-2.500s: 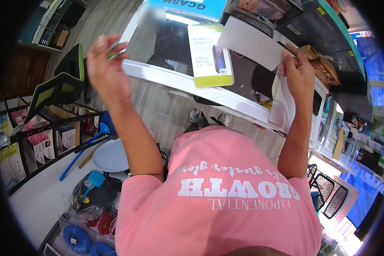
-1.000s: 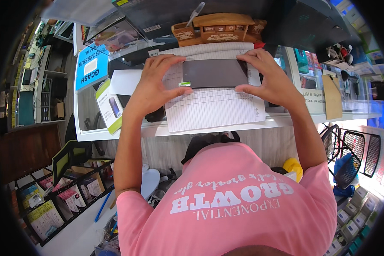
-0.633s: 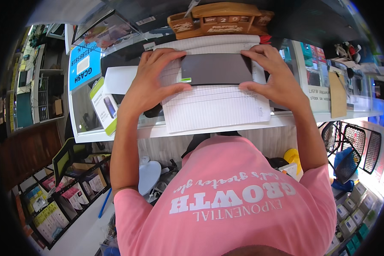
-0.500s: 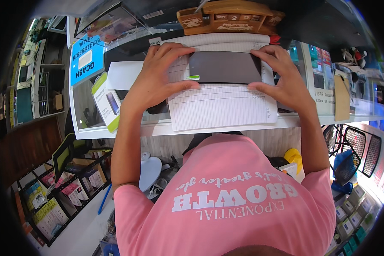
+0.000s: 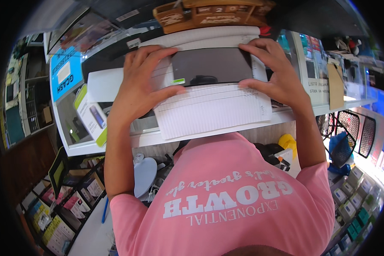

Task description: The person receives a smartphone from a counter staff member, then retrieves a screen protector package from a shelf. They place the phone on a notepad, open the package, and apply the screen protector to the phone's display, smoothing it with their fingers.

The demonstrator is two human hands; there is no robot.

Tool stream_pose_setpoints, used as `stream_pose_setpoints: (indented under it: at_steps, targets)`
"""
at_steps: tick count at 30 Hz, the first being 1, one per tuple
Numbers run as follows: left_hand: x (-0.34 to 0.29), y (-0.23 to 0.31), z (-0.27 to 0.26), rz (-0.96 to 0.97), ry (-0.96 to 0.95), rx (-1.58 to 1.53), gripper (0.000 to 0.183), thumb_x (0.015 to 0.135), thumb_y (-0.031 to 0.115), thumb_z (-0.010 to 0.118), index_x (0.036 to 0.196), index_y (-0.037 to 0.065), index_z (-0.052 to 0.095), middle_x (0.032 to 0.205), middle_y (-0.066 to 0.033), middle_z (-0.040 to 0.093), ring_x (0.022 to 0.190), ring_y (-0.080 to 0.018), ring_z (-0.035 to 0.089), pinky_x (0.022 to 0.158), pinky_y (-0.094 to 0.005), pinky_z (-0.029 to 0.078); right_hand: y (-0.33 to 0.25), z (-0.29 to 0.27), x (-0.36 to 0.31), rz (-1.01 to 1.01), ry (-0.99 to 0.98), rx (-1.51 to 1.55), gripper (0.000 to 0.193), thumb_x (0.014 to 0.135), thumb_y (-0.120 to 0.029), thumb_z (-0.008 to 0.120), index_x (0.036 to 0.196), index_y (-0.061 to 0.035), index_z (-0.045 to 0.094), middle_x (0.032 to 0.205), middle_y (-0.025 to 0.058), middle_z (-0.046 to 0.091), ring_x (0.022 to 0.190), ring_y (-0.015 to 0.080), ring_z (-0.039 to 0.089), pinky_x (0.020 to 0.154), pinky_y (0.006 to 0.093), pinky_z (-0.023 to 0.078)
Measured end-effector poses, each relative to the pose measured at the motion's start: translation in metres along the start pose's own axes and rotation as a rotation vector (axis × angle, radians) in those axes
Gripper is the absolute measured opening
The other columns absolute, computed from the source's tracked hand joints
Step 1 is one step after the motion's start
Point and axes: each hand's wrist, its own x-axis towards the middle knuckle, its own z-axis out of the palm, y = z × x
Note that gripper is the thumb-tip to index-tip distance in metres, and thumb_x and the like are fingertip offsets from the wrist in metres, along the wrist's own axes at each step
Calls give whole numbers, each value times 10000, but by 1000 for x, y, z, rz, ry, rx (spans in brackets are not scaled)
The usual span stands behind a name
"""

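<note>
A dark tinted glass screen protector (image 5: 213, 64) lies lengthwise from left to right between my hands, just over an open ruled notebook (image 5: 213, 113). A small green and white tab sits at its lower left corner, and a dark shape shows near its lower edge. My left hand (image 5: 143, 85) grips the left end, forefinger at the upper corner and thumb at the lower one. At the right end, my right hand (image 5: 279, 74) pinches the corners the same way. Whether the glass touches the page, I cannot tell.
Under the notebook is a white-framed glass counter (image 5: 145, 140). A white and green package (image 5: 91, 114) and a blue sign (image 5: 66, 73) lie at left. Behind stands a wooden desk calendar (image 5: 213, 16). A brown clipboard (image 5: 335, 87) is at right.
The view has tilted, so the counter and its things sit further left and slant more. Both hands keep their grip on the screen protector, where a dark shape now shows.
</note>
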Motion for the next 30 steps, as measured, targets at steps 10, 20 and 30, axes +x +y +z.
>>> stream_pose_setpoints:
  at_steps: [10,20,30]
  targets:
    - [4,4,1,-20,-3,3,824,662,397,954,1404,203,653,1387,-82,568,1287,-345,439,1114,-473,403,8,3,-2,-4,7,12,776,740,-390,921,1416,-131,642,1375,124,545,1311,333,499,1122,431,430]
    - [3,0,0,-19,-26,-54,842,644,343,958,1416,205,651,1399,-69,547,1343,-344,406,1155,-460,368,4,0,0,22,12,39,767,713,-324,940,1399,-135,655,1326,113,576,1269,324,528,1082,413,441]
    - [-1,-7,6,22,14,-27,847,652,417,957,1416,224,646,1423,-69,545,1358,-343,415,1158,-475,389,1,3,1,62,26,64,782,677,-337,956,1382,-146,679,1326,98,580,1264,303,547,1068,412,459]
